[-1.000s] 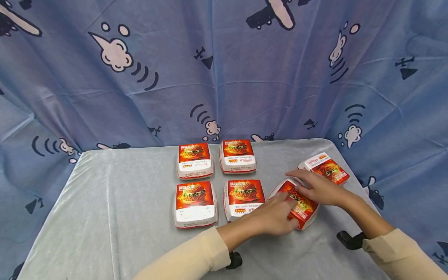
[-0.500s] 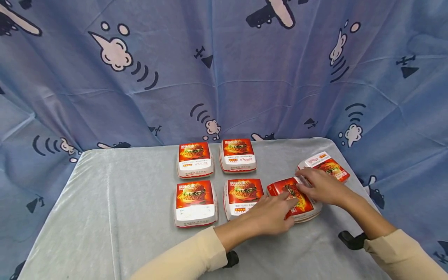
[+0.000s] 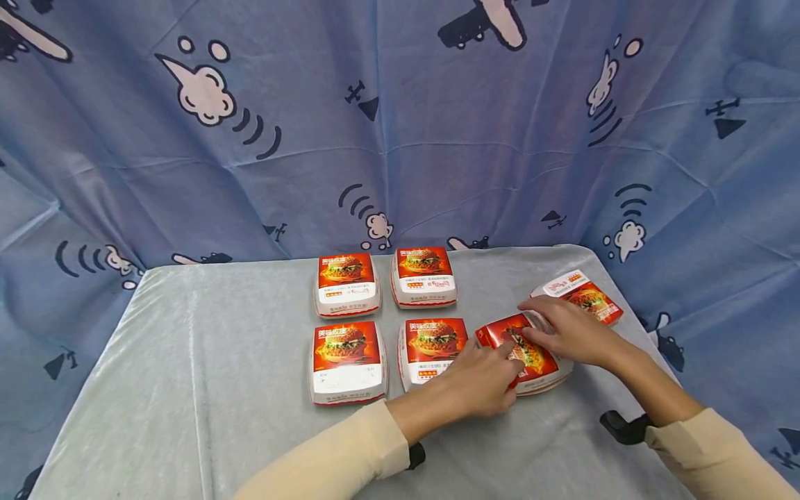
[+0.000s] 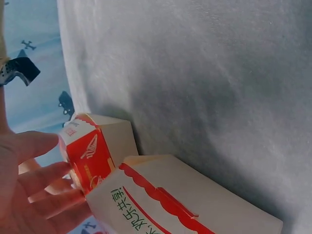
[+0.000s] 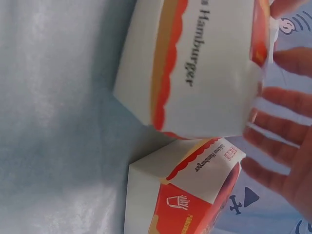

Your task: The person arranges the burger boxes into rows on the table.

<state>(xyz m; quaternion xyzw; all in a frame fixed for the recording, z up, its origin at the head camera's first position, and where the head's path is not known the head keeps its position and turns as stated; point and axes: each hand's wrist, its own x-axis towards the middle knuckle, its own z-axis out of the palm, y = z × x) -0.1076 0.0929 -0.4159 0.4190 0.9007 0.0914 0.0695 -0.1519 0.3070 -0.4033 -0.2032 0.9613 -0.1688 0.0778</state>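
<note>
Between both hands on the table lies a hamburger box (image 3: pixel 534 361), white with a red burger picture, turned at an angle to its neighbours. My left hand (image 3: pixel 481 382) touches its left side and top with fairly straight fingers. At its back right corner is my right hand (image 3: pixel 565 330), with the thumb over the lid and fingers extended. In the left wrist view the fingers lie along the upper edge of the box (image 4: pixel 161 209). In the right wrist view spread fingers touch the edge of the box (image 5: pixel 209 73). Another hamburger box (image 3: pixel 590 302) sits behind my right hand, facing the other way.
Four-sided grouping to the left: hamburger boxes at the back (image 3: pixel 346 285) and front (image 3: pixel 347 361), with more at back (image 3: pixel 425 278) and front (image 3: pixel 431 340). All rest on a grey cloth-covered table (image 3: pixel 250 389). A blue patterned curtain (image 3: pixel 300 125) hangs behind.
The box between my hands has turned counterclockwise, closer to the alignment of the boxes on its left. Both hands have stayed on it with small shifts.
</note>
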